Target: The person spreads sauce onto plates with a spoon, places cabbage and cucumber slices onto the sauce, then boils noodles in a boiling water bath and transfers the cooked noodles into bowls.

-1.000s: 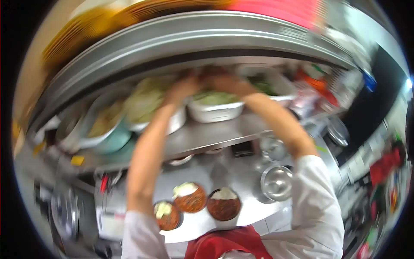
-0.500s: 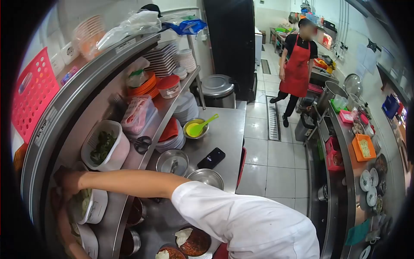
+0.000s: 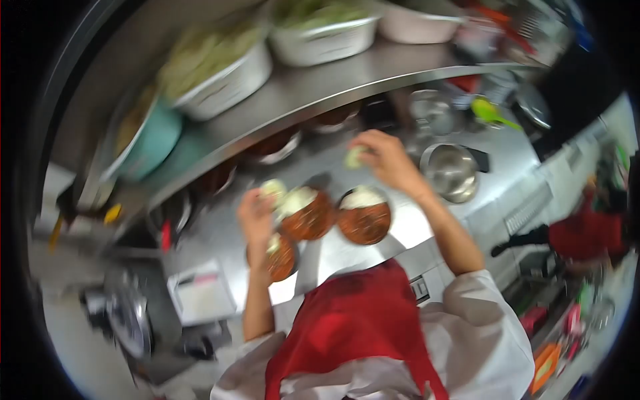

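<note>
Pale green piece [image 3: 354,157]: at right hand [image 3: 387,160] fingertips, beyond bowls. Pale portion [image 3: 274,190]: at left hand [image 3: 255,217] fingertips.
Three bowls [image 3: 365,243]: red-brown food [image 3: 365,228], pale topping [image 3: 363,198]. White tubs [image 3: 327,45] on shelf [image 3: 303,90]: pale green food [image 3: 323,12].
Right hand: fingers pinched on piece. Left hand: fingers curled; blurred, grip cannot be told.

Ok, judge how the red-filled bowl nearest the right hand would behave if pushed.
The bowl would probably slide readily, since the steel counter looks smooth. It may feel heavy for its size, as red food appears to fill most of it. A sudden shove might shift the white topping.
</note>
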`<state>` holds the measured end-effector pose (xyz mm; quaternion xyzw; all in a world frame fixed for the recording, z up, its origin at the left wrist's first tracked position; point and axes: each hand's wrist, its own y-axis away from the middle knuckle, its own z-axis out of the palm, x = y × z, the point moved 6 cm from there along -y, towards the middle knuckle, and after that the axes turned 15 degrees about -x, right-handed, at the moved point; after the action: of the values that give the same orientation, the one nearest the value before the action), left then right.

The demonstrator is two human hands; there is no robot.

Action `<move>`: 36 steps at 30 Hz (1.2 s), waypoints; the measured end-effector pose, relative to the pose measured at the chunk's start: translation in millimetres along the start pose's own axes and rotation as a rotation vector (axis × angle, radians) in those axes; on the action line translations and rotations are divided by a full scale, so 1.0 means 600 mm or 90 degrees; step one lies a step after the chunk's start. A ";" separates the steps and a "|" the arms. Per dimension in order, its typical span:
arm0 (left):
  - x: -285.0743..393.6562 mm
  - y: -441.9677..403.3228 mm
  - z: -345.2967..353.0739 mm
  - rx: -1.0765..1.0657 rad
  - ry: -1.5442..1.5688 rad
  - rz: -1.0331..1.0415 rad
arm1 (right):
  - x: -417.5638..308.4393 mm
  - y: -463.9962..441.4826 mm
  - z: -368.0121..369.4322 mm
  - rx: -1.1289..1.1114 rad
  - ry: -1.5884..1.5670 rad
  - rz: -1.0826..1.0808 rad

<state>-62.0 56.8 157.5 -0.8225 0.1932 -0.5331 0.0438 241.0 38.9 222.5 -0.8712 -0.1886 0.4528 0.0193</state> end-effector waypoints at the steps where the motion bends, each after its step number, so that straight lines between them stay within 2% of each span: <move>1: -0.033 0.008 0.020 -0.039 0.035 -0.111 | 0.027 -0.005 0.039 -0.071 0.002 0.012; 2: -0.047 0.011 0.034 -0.019 -0.061 -0.105 | 0.046 -0.015 0.069 -0.127 0.014 0.028; 4: -0.092 0.022 0.061 -0.014 -0.029 -0.184 | 0.046 -0.028 0.147 -0.166 0.046 -0.004; 6: -0.113 0.017 0.083 -0.046 -0.079 -0.169 | 0.051 -0.039 0.211 -0.197 0.094 -0.026; 8: -0.152 0.020 0.098 -0.077 -0.111 -0.141 | 0.069 -0.059 0.284 -0.269 0.173 0.034; 10: -0.171 0.018 0.125 -0.123 -0.197 -0.108 | 0.095 -0.074 0.339 -0.269 0.281 0.009; 11: -0.133 0.011 0.125 -0.198 -0.267 -0.139 | 0.099 -0.078 0.355 -0.187 0.384 -0.037; 13: -0.133 0.014 0.136 -0.136 -0.204 -0.023 | 0.103 -0.086 0.371 -0.174 0.485 -0.011; 14: -0.166 0.017 0.147 -0.127 -0.128 -0.010 | 0.098 -0.083 0.362 -0.124 0.408 -0.044; 15: -0.172 0.021 0.157 -0.154 -0.266 0.073 | 0.088 -0.076 0.353 -0.097 0.493 -0.057; 16: -0.146 0.017 0.158 -0.183 -0.194 0.057 | 0.072 -0.069 0.340 -0.094 0.477 -0.014; 17: -0.180 0.020 0.159 -0.193 -0.192 0.086 | 0.081 -0.058 0.352 0.027 0.535 -0.044; 18: -0.169 0.011 0.152 -0.234 -0.283 0.011 | 0.092 -0.058 0.357 0.011 0.500 0.003; 19: -0.131 0.005 0.143 -0.181 -0.291 0.043 | 0.091 -0.037 0.361 0.145 0.544 -0.020; 20: -0.082 0.003 0.144 -0.188 -0.309 0.037 | 0.078 -0.014 0.349 0.124 0.479 0.036; 22: -0.014 0.021 0.139 -0.211 -0.316 0.045 | 0.021 0.078 0.314 0.240 0.329 0.038; 23: 0.015 0.038 0.155 -0.280 -0.245 0.077 | -0.002 0.142 0.301 0.250 0.238 0.122; 25: 0.020 0.100 0.203 -0.412 -0.060 0.125 | -0.020 0.304 0.319 0.409 0.126 0.182; 26: 0.012 0.136 0.234 -0.477 0.058 0.143 | 0.005 0.390 0.364 0.398 0.087 0.313; 27: 0.055 0.182 0.260 -0.569 0.027 0.228 | 0.016 0.478 0.411 0.435 0.017 0.438; 28: 0.094 0.237 0.273 -0.661 -0.009 0.307 | 0.021 0.570 0.482 0.420 0.011 0.629; 29: 0.088 0.291 0.300 -0.787 0.043 0.259 | 0.039 0.643 0.573 0.190 -0.061 0.784; 30: 0.076 0.347 0.340 -0.909 0.092 0.210 | 0.023 0.691 0.642 0.015 -0.185 0.805; 32: 0.030 0.442 0.389 -0.972 0.026 0.407 | 0.005 0.759 0.739 0.114 -0.163 0.864; 33: 0.013 0.471 0.406 -0.974 0.032 0.418 | -0.009 0.765 0.753 0.124 -0.158 0.869; 35: -0.035 0.565 0.433 -1.163 -0.131 0.537 | -0.052 0.796 0.779 0.125 -0.115 1.049; 36: -0.096 0.600 0.448 -1.253 -0.215 0.465 | -0.058 0.810 0.802 0.132 -0.116 1.050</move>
<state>60.2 -289.9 -107.3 -0.4514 0.7660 0.0243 -0.4571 -8.9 -490.4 -132.8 -0.6835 0.5513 0.4056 -0.2536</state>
